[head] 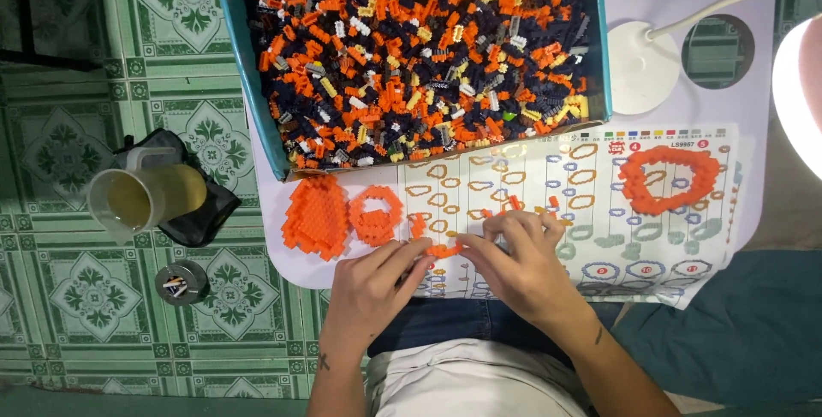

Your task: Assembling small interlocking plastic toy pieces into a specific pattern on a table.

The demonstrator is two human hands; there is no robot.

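Both hands, the left hand (374, 278) and right hand (514, 256), are pinching one small orange brick strip (443, 250) between their grips over the instruction sheet (599, 211). Finished orange layers (317, 216) are lying just left; the bin of loose bricks (419, 49) beyond looks mostly full, so much seems left.

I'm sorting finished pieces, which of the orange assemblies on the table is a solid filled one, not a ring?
The leftmost orange assembly, by the table's left edge: fully filled, while the small ring beside it and the large ring are open-centred.
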